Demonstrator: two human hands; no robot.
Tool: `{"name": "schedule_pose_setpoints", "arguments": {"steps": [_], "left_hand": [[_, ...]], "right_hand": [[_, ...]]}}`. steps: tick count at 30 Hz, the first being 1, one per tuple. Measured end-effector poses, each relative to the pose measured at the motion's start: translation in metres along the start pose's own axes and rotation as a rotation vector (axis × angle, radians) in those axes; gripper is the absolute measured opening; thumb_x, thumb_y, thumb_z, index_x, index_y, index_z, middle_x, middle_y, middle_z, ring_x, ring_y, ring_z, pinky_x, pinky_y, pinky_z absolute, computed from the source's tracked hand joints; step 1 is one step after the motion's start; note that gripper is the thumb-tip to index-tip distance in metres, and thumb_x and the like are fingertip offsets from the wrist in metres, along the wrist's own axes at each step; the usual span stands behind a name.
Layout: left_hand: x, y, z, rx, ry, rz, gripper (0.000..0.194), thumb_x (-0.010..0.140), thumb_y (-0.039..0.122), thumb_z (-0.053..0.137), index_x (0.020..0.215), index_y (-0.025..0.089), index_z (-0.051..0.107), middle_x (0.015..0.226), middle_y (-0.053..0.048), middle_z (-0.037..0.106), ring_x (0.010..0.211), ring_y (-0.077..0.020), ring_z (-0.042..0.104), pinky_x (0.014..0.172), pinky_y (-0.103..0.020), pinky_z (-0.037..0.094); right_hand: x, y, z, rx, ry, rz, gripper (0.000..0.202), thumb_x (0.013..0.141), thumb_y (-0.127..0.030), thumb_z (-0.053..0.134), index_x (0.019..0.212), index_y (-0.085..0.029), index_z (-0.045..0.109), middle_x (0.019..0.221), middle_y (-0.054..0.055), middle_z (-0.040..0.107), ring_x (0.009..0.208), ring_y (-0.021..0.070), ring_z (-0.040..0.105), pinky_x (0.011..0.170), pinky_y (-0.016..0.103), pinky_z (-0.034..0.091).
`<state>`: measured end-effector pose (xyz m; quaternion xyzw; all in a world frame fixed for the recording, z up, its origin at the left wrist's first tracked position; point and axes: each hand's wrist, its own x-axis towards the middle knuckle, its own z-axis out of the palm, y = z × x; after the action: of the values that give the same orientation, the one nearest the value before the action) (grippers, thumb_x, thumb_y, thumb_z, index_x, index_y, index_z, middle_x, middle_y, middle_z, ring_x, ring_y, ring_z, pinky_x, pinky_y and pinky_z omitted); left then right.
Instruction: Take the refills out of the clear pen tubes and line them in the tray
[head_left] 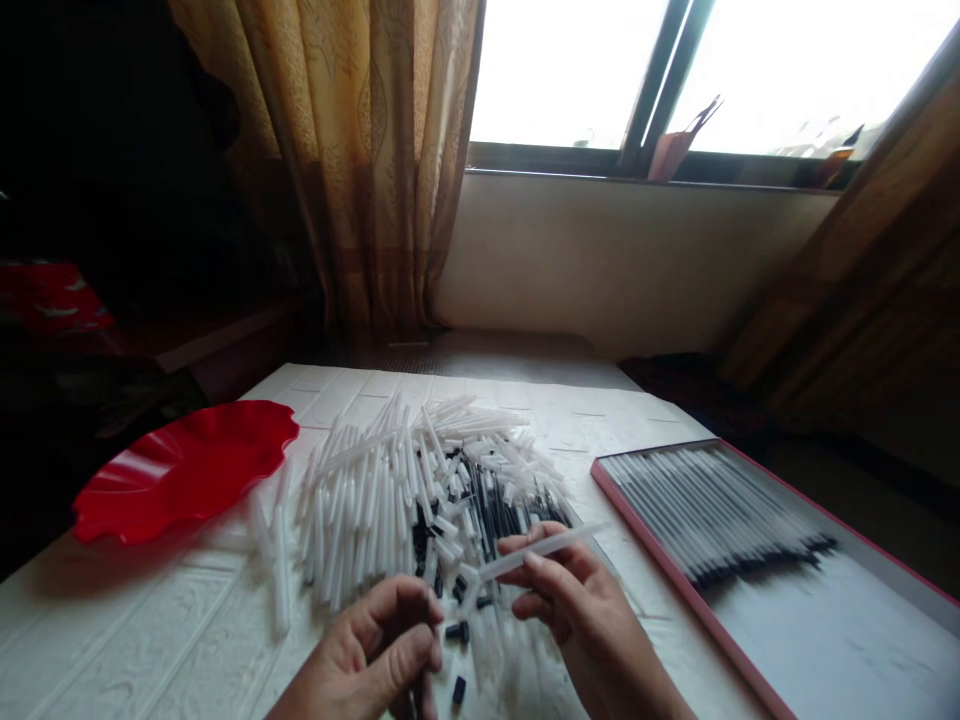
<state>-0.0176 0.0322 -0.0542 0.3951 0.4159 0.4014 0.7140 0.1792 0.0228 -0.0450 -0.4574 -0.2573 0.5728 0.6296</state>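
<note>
In my right hand is a translucent white pen barrel, pinched between thumb and fingers and tilted up to the right. My left hand is closed just to its left, thumb against the fingertips; what it pinches is hard to see. Beyond both hands lies a heap of loose white barrels. Thin dark rods, which look like pen refills, lie at the heap's right side. Small black plugs are scattered between and below my hands.
A pink-rimmed tray on the right holds a row of white barrels with black ends. The red wavy-edged dish sits at the left of the white table. Curtains and a window are behind.
</note>
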Motion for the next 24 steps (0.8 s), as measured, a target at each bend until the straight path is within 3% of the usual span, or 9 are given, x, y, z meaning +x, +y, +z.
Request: {"name": "schedule_pose_setpoints", "arguments": {"steps": [2,5,9,13,24], "left_hand": [[0.003,0.009,-0.002,-0.094,0.101,0.055,0.039,0.059,0.045,0.09,0.076,0.018,0.067,0.063,0.003,0.064,0.053,-0.0117,0.065,0.046,-0.017,0.048],[0.007,0.019,-0.008,-0.222,0.293,0.101,0.04,0.054,0.03,0.093,0.081,0.02,0.065,0.071,0.004,0.068,0.06,-0.0139,0.069,0.052,-0.02,0.056],[0.011,0.024,-0.01,-0.316,0.463,0.132,0.046,0.05,0.016,0.092,0.084,0.022,0.062,0.073,0.006,0.071,0.062,-0.0148,0.072,0.059,-0.022,0.061],[0.012,0.023,-0.01,-0.322,0.486,0.147,0.048,0.049,0.015,0.092,0.086,0.022,0.062,0.074,0.005,0.072,0.064,-0.0158,0.074,0.06,-0.023,0.062],[0.007,0.018,-0.003,-0.315,0.464,0.194,0.048,0.046,0.023,0.096,0.081,0.022,0.063,0.075,0.006,0.071,0.068,-0.0197,0.075,0.058,-0.024,0.063]], "right_hand": [[-0.004,-0.001,0.001,-0.018,-0.009,-0.048,0.029,0.066,-0.034,0.086,0.08,-0.016,0.068,0.082,0.004,0.07,0.065,0.0137,0.064,0.049,0.018,0.046],[-0.008,0.002,0.002,0.06,-0.052,-0.006,0.029,0.066,-0.034,0.087,0.08,-0.017,0.067,0.066,-0.002,0.063,0.053,0.0088,0.056,0.042,0.014,0.04],[-0.008,0.012,0.002,0.105,-0.065,0.128,0.037,0.06,-0.035,0.09,0.078,-0.018,0.062,0.07,0.0,0.066,0.057,0.0129,0.065,0.044,0.016,0.045],[-0.008,0.019,0.001,0.099,-0.063,0.196,0.041,0.059,-0.039,0.09,0.077,-0.019,0.059,0.075,0.002,0.07,0.066,0.018,0.071,0.052,0.021,0.052],[-0.01,0.023,0.008,0.169,-0.024,0.343,0.052,0.049,-0.038,0.096,0.078,-0.017,0.058,0.069,0.0,0.071,0.064,0.017,0.072,0.052,0.019,0.052]]}}
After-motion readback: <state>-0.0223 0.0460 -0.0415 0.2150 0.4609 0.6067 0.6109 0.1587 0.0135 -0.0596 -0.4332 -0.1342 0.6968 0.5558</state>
